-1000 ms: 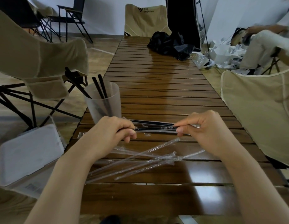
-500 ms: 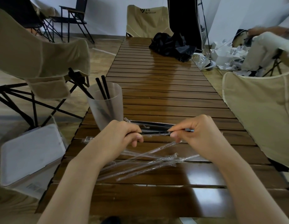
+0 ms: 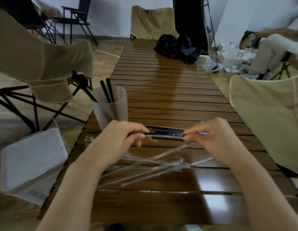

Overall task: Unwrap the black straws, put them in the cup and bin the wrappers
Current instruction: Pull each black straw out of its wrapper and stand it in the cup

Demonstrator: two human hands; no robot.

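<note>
A wrapped black straw [image 3: 163, 134] lies level between my hands, just above the wooden slat table [image 3: 170, 97]. My left hand [image 3: 121, 135] grips its left part, fingers curled round it. My right hand [image 3: 213, 137] pinches the clear wrapper at its right end. More wrapped black straws [image 3: 165, 128] lie on the table just behind it. Several empty clear wrappers [image 3: 153, 167] lie crossed on the table in front of my hands. A frosted plastic cup [image 3: 110, 105] at the table's left edge holds two black straws [image 3: 108, 90].
A white lidded bin [image 3: 31, 157] sits on the floor left of the table. Beige folding chairs [image 3: 41, 59] stand left, right and at the far end. A black bag [image 3: 178, 45] lies on the far table. A seated person [image 3: 268, 49] is at the upper right.
The view has shifted slightly. Both hands keep hold of the wrapped straw, and my right hand's pinch point has slid a little left along it.
</note>
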